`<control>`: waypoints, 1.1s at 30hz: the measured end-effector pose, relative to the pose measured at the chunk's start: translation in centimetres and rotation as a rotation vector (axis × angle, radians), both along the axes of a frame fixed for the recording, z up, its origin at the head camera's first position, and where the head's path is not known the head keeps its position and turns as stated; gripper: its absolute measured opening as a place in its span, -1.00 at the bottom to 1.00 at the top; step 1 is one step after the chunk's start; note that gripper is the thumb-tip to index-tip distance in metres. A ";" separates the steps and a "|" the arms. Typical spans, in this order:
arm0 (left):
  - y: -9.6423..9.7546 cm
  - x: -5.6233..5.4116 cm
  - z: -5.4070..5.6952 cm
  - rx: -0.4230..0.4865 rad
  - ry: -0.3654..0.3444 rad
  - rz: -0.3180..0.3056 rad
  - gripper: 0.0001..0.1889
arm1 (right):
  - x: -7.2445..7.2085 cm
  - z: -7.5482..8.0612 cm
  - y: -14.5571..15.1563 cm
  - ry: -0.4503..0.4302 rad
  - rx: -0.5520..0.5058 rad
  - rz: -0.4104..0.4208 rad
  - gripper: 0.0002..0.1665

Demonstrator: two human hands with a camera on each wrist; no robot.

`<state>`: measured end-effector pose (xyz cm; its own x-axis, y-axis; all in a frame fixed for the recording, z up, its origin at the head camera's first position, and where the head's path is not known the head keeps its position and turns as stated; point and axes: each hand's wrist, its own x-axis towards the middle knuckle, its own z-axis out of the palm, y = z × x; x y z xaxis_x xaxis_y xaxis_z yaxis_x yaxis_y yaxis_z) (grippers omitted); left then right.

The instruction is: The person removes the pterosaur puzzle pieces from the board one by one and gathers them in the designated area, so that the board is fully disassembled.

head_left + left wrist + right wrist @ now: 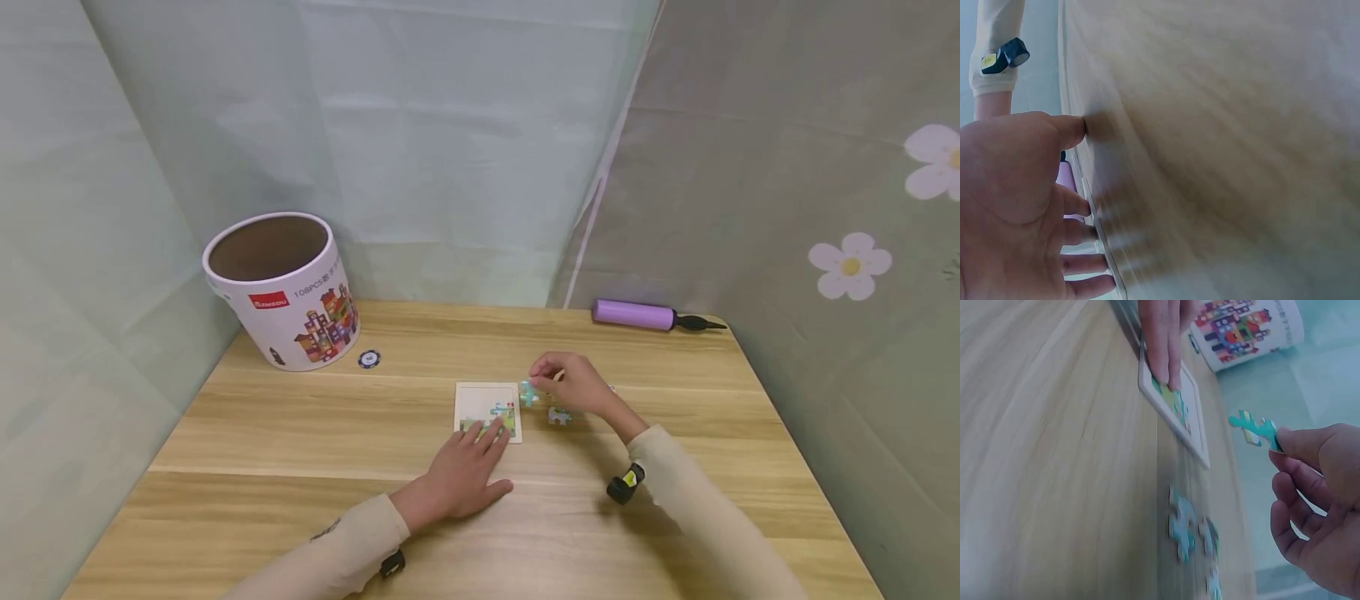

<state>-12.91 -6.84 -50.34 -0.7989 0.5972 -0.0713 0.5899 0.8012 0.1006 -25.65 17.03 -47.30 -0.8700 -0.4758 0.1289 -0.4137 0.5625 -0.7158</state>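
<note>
A square puzzle tray [480,395] lies on the table, its lower part filled with joined green and blue pieces. My left hand [467,475] rests flat with straight fingers over the tray's near edge and those pieces; its palm [1010,187] and spread fingers show in the left wrist view. Just right of the tray, my right hand [576,383] pinches a teal jigsaw piece [1254,428] between thumb and index finger, held above the table. Its other fingers curl loosely. Below that hand are several loose jigsaw pieces [1182,528], one of them [558,415] pale blue.
At the back left stands a large white bucket [300,308] with a building-block print. Beside it lies a dark-edged poker chip [369,359]. A purple hand pump [633,315] is at the back right edge. Fabric walls [480,150] border the table.
</note>
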 end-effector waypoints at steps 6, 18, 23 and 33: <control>0.1 -0.1 0.0 -0.014 0.005 0.010 -0.18 | 0.6 0.0 2.7 0.012 0.008 -0.026 -0.94; 0.1 0.2 0.9 0.011 -0.021 0.010 -0.21 | 1.4 -1.1 7.0 0.044 0.024 -0.064 -0.89; -0.1 0.2 0.9 0.020 -0.012 -0.009 -0.23 | 1.9 -1.5 8.0 0.048 0.018 -0.080 -0.89; -0.6 -0.2 0.3 0.040 -0.009 -0.056 -0.23 | 2.5 -2.1 8.9 0.024 0.065 -0.094 -0.95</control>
<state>-13.10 -7.43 -50.01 -0.7633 0.6438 -0.0537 0.6329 0.7619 0.1376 -23.15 25.98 -49.37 -0.9083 -0.4004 0.1212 -0.3732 0.6447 -0.6671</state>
